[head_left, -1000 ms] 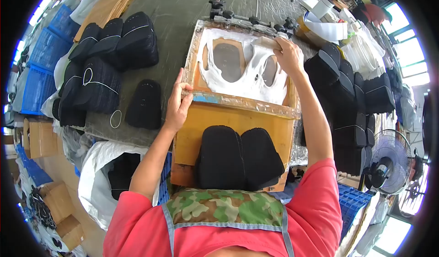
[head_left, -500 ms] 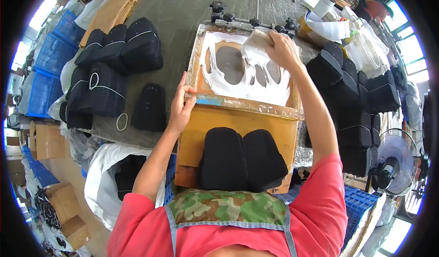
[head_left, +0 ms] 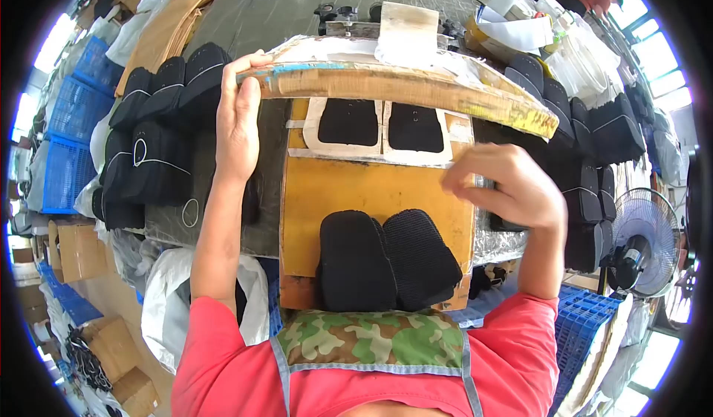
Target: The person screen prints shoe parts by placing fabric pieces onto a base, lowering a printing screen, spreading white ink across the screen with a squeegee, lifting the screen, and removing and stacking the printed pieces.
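Note:
My left hand [head_left: 239, 120] grips the left end of a wooden screen-printing frame [head_left: 401, 84], which is tilted up with its near edge raised. White ink [head_left: 334, 47] shows on its upper side, and a cream scraper [head_left: 408, 34] stands there, out of my hands. My right hand [head_left: 512, 187] hovers over the right of the yellow board [head_left: 371, 187], empty, with loosely bent fingers slightly blurred. Beneath the frame, two black fabric pieces [head_left: 347, 124] lie inside pale outlined borders. Two small stacks of black pads [head_left: 356, 261] rest at the board's near end.
Bundled black pads [head_left: 167, 164] stand at the left, and more stacks [head_left: 587, 187] at the right. Clamps [head_left: 338, 20] sit behind the frame. A fan [head_left: 635, 250] and a blue crate [head_left: 587, 320] are on the right. A white sack [head_left: 174, 305] hangs open at lower left.
The frame has swung up from the board, exposing the two black pieces beneath. My right hand has let go of the scraper and come down toward me; my left hand has risen with the frame.

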{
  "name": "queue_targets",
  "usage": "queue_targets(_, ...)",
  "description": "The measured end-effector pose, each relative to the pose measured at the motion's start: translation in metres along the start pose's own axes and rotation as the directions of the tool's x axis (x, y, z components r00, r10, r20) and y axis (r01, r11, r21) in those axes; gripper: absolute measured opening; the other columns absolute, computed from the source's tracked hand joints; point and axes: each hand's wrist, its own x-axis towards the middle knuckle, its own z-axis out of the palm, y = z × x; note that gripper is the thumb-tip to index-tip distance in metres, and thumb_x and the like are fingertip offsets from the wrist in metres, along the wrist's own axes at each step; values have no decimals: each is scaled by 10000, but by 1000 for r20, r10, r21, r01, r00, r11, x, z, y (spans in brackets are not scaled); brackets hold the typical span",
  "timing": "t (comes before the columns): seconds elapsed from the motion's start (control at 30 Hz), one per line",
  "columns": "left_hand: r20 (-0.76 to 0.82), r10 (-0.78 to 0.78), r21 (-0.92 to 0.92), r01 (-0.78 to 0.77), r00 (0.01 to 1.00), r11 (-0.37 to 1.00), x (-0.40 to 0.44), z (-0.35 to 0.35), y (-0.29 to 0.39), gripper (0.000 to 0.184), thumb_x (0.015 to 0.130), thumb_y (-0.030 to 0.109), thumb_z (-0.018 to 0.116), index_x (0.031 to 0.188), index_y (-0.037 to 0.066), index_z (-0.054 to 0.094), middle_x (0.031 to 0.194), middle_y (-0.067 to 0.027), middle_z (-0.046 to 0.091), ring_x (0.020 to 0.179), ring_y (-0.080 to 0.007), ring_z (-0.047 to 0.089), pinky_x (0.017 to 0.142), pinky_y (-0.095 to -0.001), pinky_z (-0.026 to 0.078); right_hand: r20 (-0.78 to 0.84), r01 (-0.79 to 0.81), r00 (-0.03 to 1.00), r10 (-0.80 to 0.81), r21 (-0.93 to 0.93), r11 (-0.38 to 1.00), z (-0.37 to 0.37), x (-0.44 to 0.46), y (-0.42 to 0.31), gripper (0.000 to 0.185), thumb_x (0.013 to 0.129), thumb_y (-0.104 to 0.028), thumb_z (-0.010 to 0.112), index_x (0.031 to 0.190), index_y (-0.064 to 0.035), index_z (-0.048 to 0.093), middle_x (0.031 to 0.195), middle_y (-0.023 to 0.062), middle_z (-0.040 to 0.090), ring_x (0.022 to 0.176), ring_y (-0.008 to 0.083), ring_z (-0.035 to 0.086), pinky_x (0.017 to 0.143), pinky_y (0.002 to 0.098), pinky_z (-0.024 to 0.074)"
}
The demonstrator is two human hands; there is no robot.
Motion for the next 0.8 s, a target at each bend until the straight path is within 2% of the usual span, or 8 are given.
queue_targets(0.07, 27, 11, -39, -9, 1000, 999, 1, -2, 0, 417, 1038, 349, 335, 1268, 34, 486, 1330, -135, 501, 1287, -230, 428, 1092, -378, 291, -173, -163, 977, 125, -229, 960, 31, 8, 63, 103, 840, -86, 594, 858, -24, 674, 906, 130, 674, 840, 299, 656, 767, 382, 512)
queue_targets(0.23, -181, -158, -210, 119, 971, 970, -19, 1, -32, 522, 1020, 439, 358, 1325, 35, 485, 1342, -119, 503, 1211, -188, 484, 1014, -337, 358, -598, -583, 730, 331, -291, 758, 74, 36, 178, 184, 803, -204, 691, 833, -42, 608, 813, 135, 646, 836, 348, 617, 747, 429, 474)
queue_targets(0.3, -46, -413, -18, 413, 909, 911, -34, -4, -83, 385, 1005, 322, 445, 1211, 31, 592, 1200, -85, 608, 1158, -171, 535, 961, -326, 405, -634, -648, 650, 418, -176, 741, 83, 41, 195, 237, 782, -246, 717, 816, -49, 589, 826, 136, 644, 842, 353, 613, 738, 436, 465)
queue_targets(0.43, 211, -232, 312, 159, 950, 937, -25, 51, -108, 215, 927, 120, 525, 1089, 36, 637, 1086, -120, 653, 1056, -242, 586, 920, -352, 435, -622, -730, 577, 530, -100, 677, 76, 43, 177, 233, 767, -278, 728, 876, -76, 686, 924, 133, 684, 923, 347, 635, 802, 454, 501)
queue_targets(0.47, 251, -123, 458, -6, 960, 889, -21, 61, -125, 231, 874, 93, 575, 1097, 44, 612, 1127, -146, 610, 1089, -315, 554, 920, -417, 438, -635, -704, 573, 518, -58, 708, 76, 44, 174, 222, 763, -249, 720, 925, -98, 720, 941, 125, 698, 917, 329, 650, 818, 432, 512)
queue_targets(0.57, 249, -237, 819, -74, 939, 570, -20, 95, -112, 313, 817, 59, 630, 1125, 54, 574, 1174, -134, 555, 1143, -349, 502, 900, -481, 432, -661, -593, 627, 412, -61, 803, 85, 39, 195, 237, 769, -193, 694, 976, -81, 714, 939, 142, 702, 898, 311, 666, 816, 414, 516)
queue_targets(0.7, 254, -254, 830, -76, 933, 552, -15, 101, -116, 314, 811, 65, 655, 1104, 53, 544, 1148, -129, 518, 1149, -343, 482, 873, -512, 426, -716, -282, 513, 473, 380, 881, 75, -14, 149, 233, 806, -97, 671, 1016, -13, 615, 872, 165, 673, 816, 252, 656, 781, 339, 505)
queue_targets(0.8, 260, -242, 831, -90, 935, 548, -17, 100, -116, 256, 825, 76, 649, 1053, 58, 534, 1103, -120, 521, 1131, -335, 493, 857, -507, 418, -800, -356, 373, 471, 346, 868, 53, -96, 117, 338, 850, -35, 616, 1183, -97, 602, 966, 66, 629, 895, 142, 595, 809, 284, 485)
